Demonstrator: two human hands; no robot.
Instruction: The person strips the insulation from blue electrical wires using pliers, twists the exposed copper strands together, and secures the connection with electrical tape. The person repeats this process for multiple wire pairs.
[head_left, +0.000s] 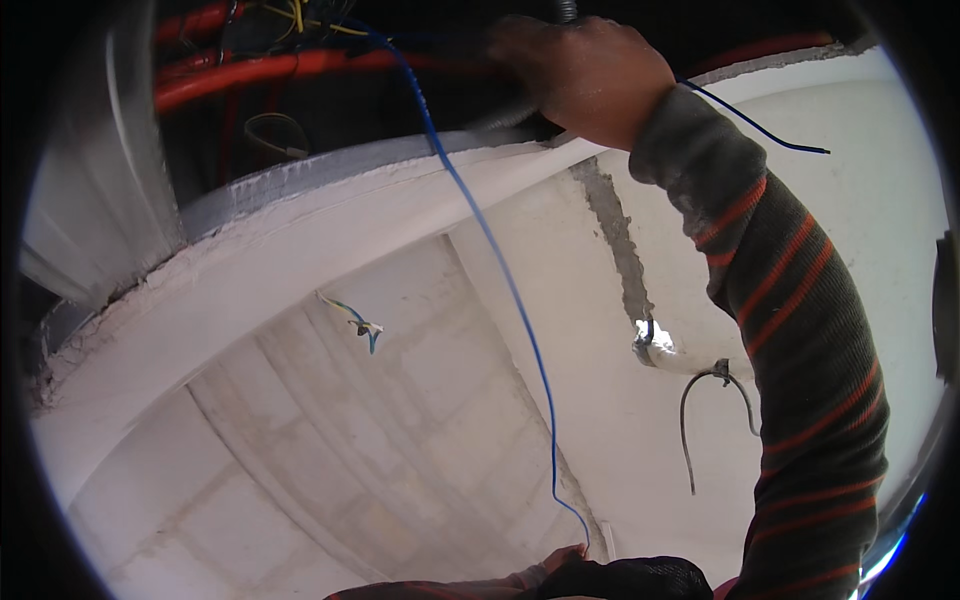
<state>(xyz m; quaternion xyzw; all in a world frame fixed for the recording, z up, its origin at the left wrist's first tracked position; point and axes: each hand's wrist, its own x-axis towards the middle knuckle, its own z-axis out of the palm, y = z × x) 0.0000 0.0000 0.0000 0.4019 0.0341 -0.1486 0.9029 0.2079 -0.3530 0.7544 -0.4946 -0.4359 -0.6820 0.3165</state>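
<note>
Above the plaster edge (pixel 300 215), right hand (pixel 600 85) curled, hold too blurred to tell, while left hand (pixel 565 556), fingertips closed, pinches the blue wire (pixel 517 297) hanging past that edge, probably best kept slack.

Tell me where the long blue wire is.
In the head view, the long blue wire runs down near the middle, from the red pipe at upper left to the left hand at the lower edge.

The wire (pixel 519 299) hangs between the lead bundle (pixel 362 326), left, and the cable loop (pixel 721 372) (beside the right sleeve (pixel 820 350)), right.
</note>
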